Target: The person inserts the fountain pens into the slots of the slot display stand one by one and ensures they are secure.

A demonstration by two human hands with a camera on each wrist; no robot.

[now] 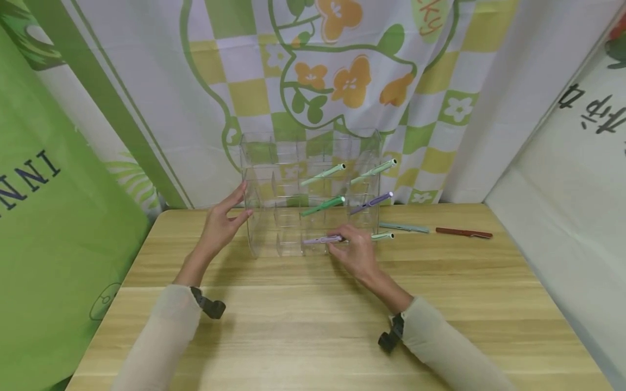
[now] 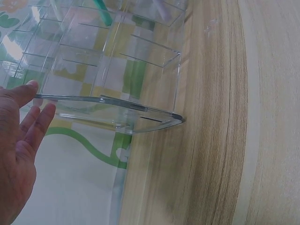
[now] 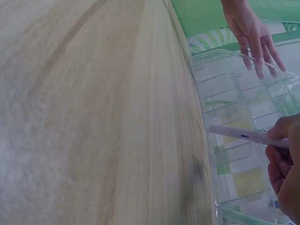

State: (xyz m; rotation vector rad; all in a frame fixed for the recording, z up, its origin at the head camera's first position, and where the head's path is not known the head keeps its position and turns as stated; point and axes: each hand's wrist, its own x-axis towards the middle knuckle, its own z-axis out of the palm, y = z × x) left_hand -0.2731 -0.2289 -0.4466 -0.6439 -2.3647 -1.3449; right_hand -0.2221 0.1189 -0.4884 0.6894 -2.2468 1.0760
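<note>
A clear acrylic pen rack with rows of small compartments stands upright on the table. At its left side wall, my left hand grips the edge, with thumb and fingers on opposite faces. My right hand pinches a lilac pen by one end; the other end points into a bottom-row compartment. Beside that hand a pale green pen sticks out, partly hidden. Higher up, a green pen, a purple pen and two light green pens rest slanted in compartments.
Right of the rack, a grey-blue pen and a dark red pen lie on the wooden table. A patterned curtain hangs right behind the rack. Green cloth borders the left, white cloth the right.
</note>
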